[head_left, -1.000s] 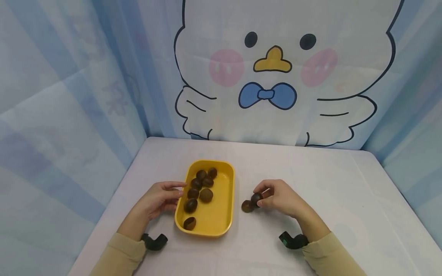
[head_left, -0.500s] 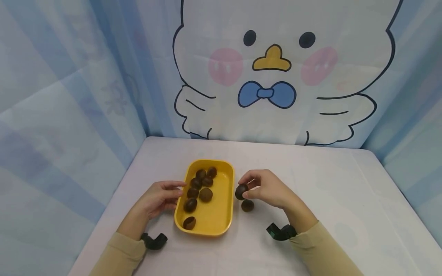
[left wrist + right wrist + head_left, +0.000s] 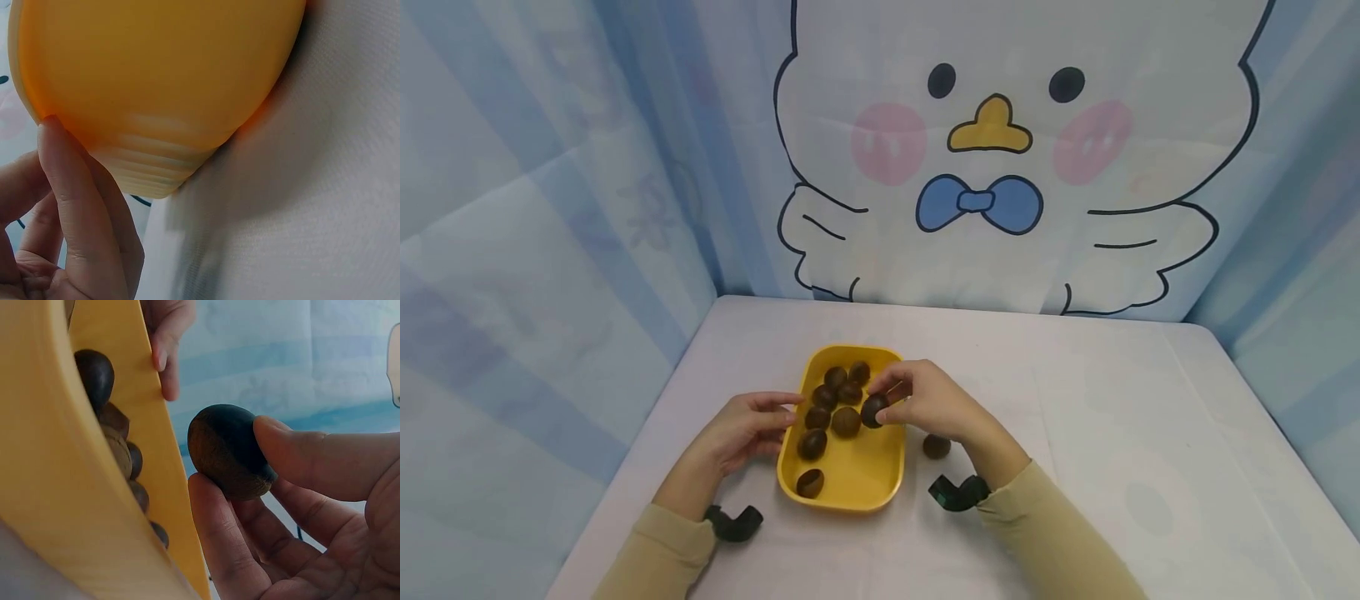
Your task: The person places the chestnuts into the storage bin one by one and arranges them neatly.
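A shallow yellow tray (image 3: pixel 861 492) with rounded corners stands on the white table and contains several brown chestnuts, such as one chestnut (image 3: pixel 812 444) along its left side. At the tray's left rim, my left hand (image 3: pixel 745 433) holds the edge, fingertips at the rim and outer wall in the left wrist view. Over the tray's right part, my right hand (image 3: pixel 928 404) pinches a dark, glossy chestnut (image 3: pixel 228 450) between thumb and fingers. Its paler, matte base shows in the right wrist view. Another chestnut (image 3: pixel 936 447) lies on the table right of the tray, below my right forearm.
Both wrists wear a black camera mount, the left mount (image 3: pixel 735 523) and the right mount (image 3: pixel 958 493) each reaching inward low over the table (image 3: pixel 1112 417). Behind the table hangs a blue and white curtain (image 3: pixel 985 275) printed with a cartoon bird.
My right hand has lifted the dark chestnut off the table beside the other one and carried it left over the tray. The left hand stays at the rim.
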Available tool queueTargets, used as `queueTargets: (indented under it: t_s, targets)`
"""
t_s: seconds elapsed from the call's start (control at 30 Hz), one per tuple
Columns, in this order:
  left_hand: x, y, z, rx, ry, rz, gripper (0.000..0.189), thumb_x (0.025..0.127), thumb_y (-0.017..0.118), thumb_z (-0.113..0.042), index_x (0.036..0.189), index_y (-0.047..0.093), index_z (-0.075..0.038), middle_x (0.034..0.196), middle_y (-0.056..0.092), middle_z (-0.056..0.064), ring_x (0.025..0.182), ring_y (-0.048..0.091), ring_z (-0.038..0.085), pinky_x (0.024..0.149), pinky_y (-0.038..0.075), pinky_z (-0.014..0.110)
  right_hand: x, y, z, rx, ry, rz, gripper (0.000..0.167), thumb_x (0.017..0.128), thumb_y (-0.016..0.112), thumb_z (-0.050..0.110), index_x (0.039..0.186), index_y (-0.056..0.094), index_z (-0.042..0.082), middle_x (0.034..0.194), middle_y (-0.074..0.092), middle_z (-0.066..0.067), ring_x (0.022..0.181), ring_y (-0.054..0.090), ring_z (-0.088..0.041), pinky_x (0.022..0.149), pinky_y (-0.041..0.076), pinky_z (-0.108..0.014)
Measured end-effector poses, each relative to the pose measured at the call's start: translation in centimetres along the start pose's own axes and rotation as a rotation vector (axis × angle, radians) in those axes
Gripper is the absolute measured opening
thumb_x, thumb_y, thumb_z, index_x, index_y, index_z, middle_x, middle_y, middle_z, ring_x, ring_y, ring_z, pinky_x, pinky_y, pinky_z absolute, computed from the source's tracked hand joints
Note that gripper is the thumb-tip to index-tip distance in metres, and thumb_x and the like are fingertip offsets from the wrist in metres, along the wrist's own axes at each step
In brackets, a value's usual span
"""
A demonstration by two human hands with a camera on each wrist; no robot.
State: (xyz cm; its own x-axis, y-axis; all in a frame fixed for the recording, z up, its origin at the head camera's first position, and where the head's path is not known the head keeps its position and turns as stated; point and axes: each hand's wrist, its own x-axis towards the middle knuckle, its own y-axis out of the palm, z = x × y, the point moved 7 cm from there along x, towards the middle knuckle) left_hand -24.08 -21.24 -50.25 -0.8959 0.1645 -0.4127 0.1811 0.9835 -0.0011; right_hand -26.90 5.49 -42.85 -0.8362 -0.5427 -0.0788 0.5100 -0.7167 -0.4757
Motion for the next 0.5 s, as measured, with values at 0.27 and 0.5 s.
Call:
queueTargets:
  t_s: [0.27, 0.5]
  targets:
    - [0.1, 0.0, 0.0, -0.005, -0.017, -0.007, 0.048, 0.099, 0.076, -0.015, 0.144, 0.067, -0.005, 0.098, 0.074, 0.003, 0.073, 0.071, 0.015, 0.066, 0.065, 0.026, 1.6, 2.2, 1.1, -0.008, 0.008, 0.038, 0.024, 0.09, 0.085, 0.012, 0.112, 0.079, 0.018, 0.114, 0.074, 0.0, 0.105, 0.071, -0.022, 0.096, 0.063, -0.038]
    - [0.1, 0.0, 0.0, -0.004, -0.014, 0.011, 0.049, 0.099, 0.076, -0.016, 0.145, 0.065, -0.004, 0.1, 0.075, 0.004, 0.075, 0.072, 0.016, 0.068, 0.066, 0.027, 2.6, 3.4, 1.3, -0.009, 0.017, 0.056, 0.023, 0.09, 0.086, 0.012, 0.111, 0.079, 0.02, 0.113, 0.074, 0.001, 0.104, 0.069, -0.023, 0.096, 0.063, -0.038]
